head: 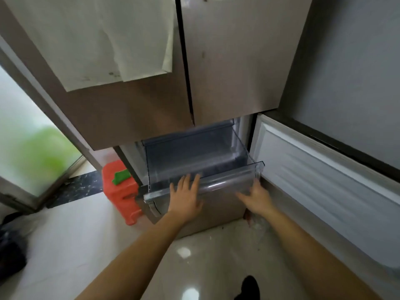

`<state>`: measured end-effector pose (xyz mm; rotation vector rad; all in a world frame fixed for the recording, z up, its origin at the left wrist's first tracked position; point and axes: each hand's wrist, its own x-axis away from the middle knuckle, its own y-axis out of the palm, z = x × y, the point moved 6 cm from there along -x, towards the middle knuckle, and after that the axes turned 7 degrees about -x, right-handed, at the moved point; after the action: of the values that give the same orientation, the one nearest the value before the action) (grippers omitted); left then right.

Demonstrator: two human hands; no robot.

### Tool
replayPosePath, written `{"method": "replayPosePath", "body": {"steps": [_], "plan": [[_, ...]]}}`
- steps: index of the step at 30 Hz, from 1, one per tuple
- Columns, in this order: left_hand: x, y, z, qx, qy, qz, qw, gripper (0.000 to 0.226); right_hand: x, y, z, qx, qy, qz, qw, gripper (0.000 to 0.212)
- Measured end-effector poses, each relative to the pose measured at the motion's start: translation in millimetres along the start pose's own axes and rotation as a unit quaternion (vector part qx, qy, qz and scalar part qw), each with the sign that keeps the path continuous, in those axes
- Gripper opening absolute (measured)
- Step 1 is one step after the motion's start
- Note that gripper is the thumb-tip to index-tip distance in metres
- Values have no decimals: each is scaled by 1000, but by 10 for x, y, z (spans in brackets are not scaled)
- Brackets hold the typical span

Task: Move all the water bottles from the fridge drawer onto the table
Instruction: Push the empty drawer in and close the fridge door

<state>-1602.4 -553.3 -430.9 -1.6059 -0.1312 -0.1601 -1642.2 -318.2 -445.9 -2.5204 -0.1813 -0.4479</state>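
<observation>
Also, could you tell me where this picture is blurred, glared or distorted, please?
Head view: blur smears the open door panel at right and the green shape at left; white glare spots sit on the floor tiles; the wide lens bows the upper fridge doors; the left hand and right hand on the drawer are slightly soft.

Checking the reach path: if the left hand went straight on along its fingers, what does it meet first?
The left hand lies across the front lip of the clear drawer, fingers pointing inward. Beyond the lip the inside looks free, so its rear wall is likely next. Depth is unclear.
</observation>
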Motion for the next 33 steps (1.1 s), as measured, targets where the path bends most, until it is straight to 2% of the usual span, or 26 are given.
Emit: {"method": "replayPosePath", "body": {"steps": [2, 5, 8, 10, 13, 19, 24, 26, 28, 30, 33], "plan": [[-161, 140, 5, -30, -28, -33, 999, 83, -207, 120, 43, -63, 65, -73, 993, 52], [-370, 186, -12, -40, -70, -41, 996, 69, -483, 305, 17, -211, 136, -145, 957, 46], [-502, 139, -67, -55, -97, -32, 993, 43, -756, 411, -39, -357, 165, -155, 906, 45], [-561, 119, -64, -71, -100, -36, 992, 39, -854, 462, -112, -446, 184, -142, 864, 34], [-686, 79, -83, -66, -113, -28, 991, 40, -974, 505, -251, -501, 201, -135, 831, 17], [-1021, 34, -308, -48, -129, 13, 990, 45, -1255, 515, -518, -499, 192, -182, 825, 14], [-1101, -13, -475, -47, -111, 80, 989, 56, -1500, 624, -606, -535, 191, -139, 811, 23], [-1013, -6, -486, -46, -87, 121, 988, 53, -1616, 675, -656, -543, 191, -125, 808, 26], [-923, 70, -488, -51, -57, 140, 987, 40, -1737, 709, -739, -545, 181, -106, 812, 32], [-897, 160, -539, -59, -45, 107, 991, 35, -1841, 746, -819, -547, 171, -86, 815, 39], [-1007, 254, -697, -86, -39, 24, 995, 53, -1934, 804, -865, -560, 162, -52, 811, 42]]}}
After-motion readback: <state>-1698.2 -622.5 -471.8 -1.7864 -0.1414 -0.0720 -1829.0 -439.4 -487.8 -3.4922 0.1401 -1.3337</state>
